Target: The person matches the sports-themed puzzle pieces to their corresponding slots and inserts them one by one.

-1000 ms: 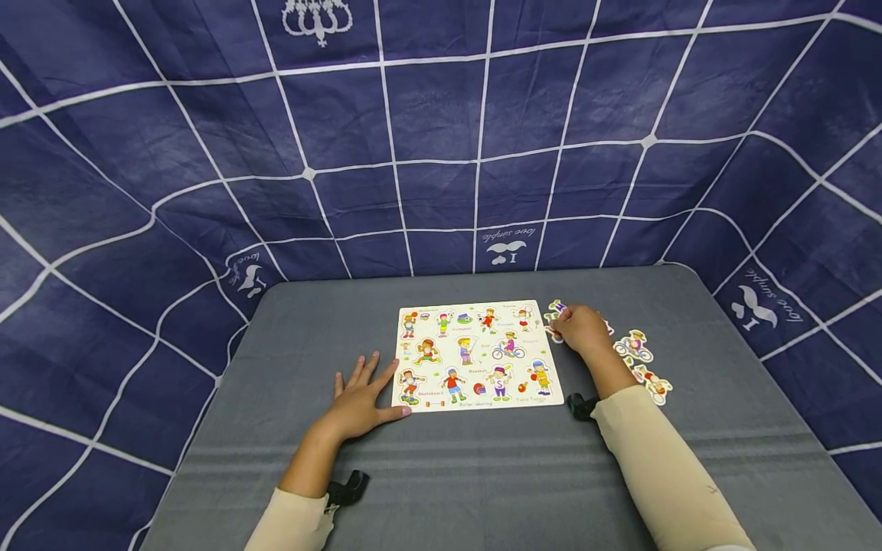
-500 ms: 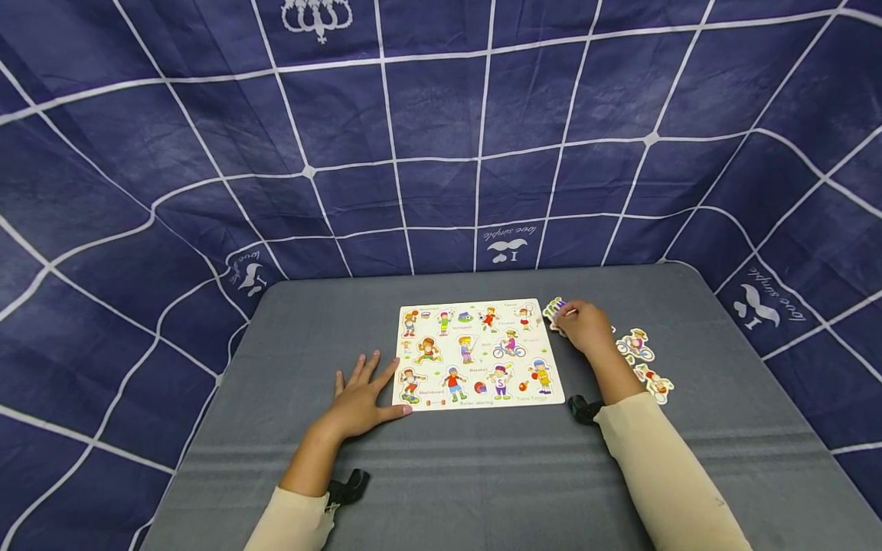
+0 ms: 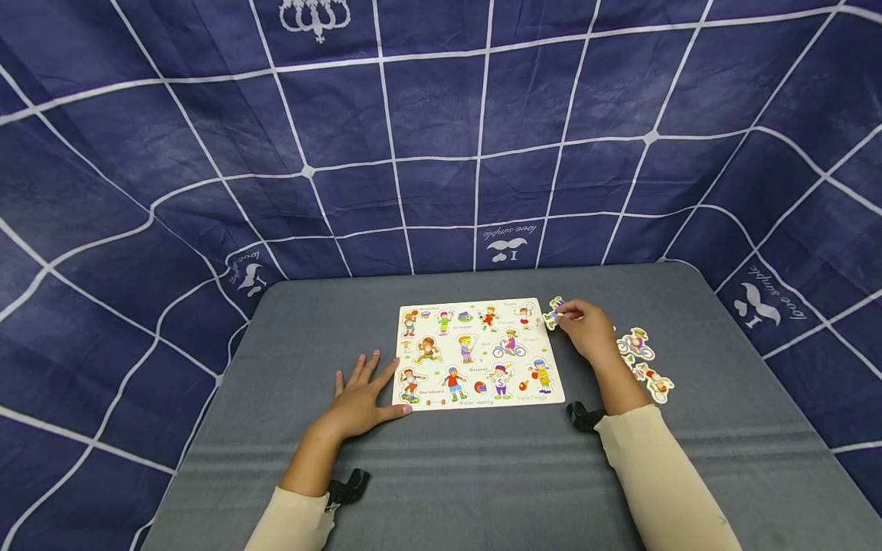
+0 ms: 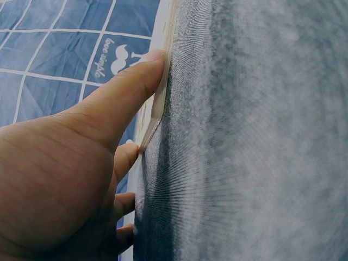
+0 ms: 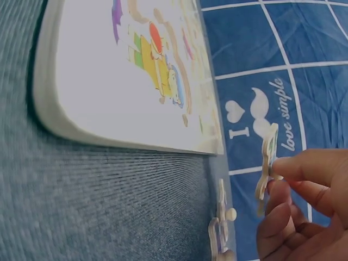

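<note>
A white puzzle board (image 3: 475,413) printed with sports figures lies flat on the grey table. My left hand (image 3: 354,407) rests with spread fingers at its left side; in the left wrist view the thumb (image 4: 136,76) touches the board's edge (image 4: 159,103). Beyond the board's right edge, my right hand (image 3: 591,333) pinches a wooden puzzle piece (image 5: 268,160) between thumb and fingers. That piece appears raised off the table in the right wrist view, tilted on edge. In the head view the fingers partly cover the figures there.
To the right lie loose puzzle pieces, among them a bicycle piece (image 3: 637,344) and another figure piece (image 3: 658,385). Knobbed pieces (image 5: 220,228) show below the right hand in its wrist view. Blue gridded cloth (image 3: 441,191) walls the table's back and sides.
My right hand has shifted slightly up and right and now holds a piece beside the board, its fingers more extended. The left hand has stayed still.
</note>
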Available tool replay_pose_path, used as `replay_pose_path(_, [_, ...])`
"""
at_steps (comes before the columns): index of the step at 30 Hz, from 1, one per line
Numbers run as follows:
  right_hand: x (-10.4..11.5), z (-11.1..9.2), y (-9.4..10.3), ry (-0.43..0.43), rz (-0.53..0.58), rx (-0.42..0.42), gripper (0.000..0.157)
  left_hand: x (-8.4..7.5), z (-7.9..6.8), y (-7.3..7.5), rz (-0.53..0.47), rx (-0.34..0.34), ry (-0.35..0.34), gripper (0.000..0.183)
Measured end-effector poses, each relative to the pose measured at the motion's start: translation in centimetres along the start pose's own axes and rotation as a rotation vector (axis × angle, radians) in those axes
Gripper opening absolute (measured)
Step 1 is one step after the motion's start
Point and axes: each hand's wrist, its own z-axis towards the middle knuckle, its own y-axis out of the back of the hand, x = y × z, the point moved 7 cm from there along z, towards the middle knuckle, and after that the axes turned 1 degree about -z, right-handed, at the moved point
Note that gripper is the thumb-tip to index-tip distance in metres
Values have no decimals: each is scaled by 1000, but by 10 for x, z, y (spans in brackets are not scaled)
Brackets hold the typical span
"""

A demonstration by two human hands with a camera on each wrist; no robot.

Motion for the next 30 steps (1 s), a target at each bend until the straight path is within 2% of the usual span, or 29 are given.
replay_pose_path(7, [5, -3, 5, 10, 49, -36, 21, 0, 0, 0, 5, -1, 2, 98])
replay_pose_path(15, [9, -6, 4, 62, 37, -38, 20, 1, 1, -1, 6, 0, 1, 98])
replay_pose_path(30, [22, -17, -5, 139, 42, 20, 16, 0, 0, 0, 5, 0, 2, 98])
